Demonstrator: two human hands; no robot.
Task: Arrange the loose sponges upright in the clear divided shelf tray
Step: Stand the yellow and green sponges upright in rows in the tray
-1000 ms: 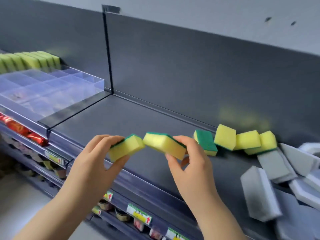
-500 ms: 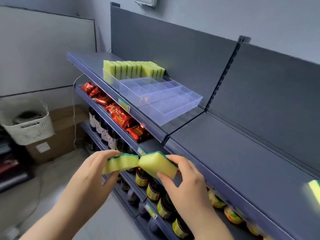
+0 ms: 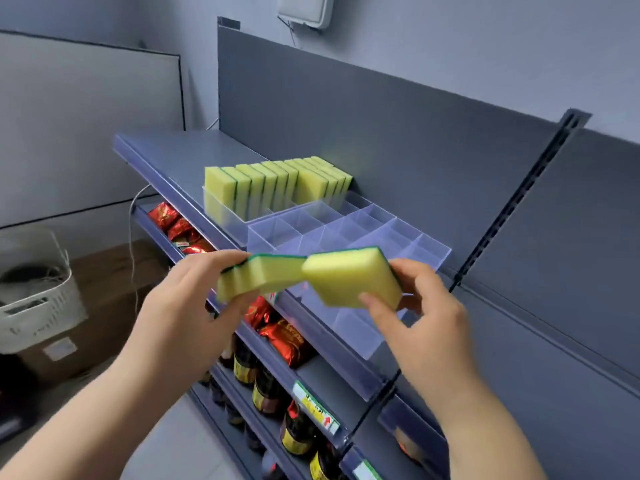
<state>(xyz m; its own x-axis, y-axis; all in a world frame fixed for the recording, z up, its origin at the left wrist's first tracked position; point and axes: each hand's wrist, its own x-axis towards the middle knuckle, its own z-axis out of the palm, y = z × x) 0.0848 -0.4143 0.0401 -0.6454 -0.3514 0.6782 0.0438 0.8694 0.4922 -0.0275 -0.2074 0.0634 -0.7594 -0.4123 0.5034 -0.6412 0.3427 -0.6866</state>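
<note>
- While I am facing the grey shelf point(image 3: 166, 150), my left hand point(image 3: 183, 306) is pinching a yellow-and-green sponge point(image 3: 263, 278) across its thickness, fingers over the green side and thumb under the foam.
- My right hand point(image 3: 426, 320) is clamping a second sponge point(image 3: 349, 275) likewise, thumb on the yellow face. My hands are apart, though the sponges are meeting corner to corner between them.
- I am gripping each near one end, I judge, so the free end can be going into a slot first.
- The clear divided tray point(image 3: 429, 251) is lying at twelve o'clock from my hands, partly behind the sponges.
- Upright sponges point(image 3: 270, 185) are filling its far-left part at eleven o'clock, packed face to face, which is probably propping them up.
- Empty compartments point(image 3: 391, 237) are lying from twelve to one o'clock, nearest my right hand, so that sponge is likely going in first.
- Red foil packets point(image 3: 287, 341) and dark bottles point(image 3: 298, 431) are sitting on lower shelves at six o'clock.
</note>
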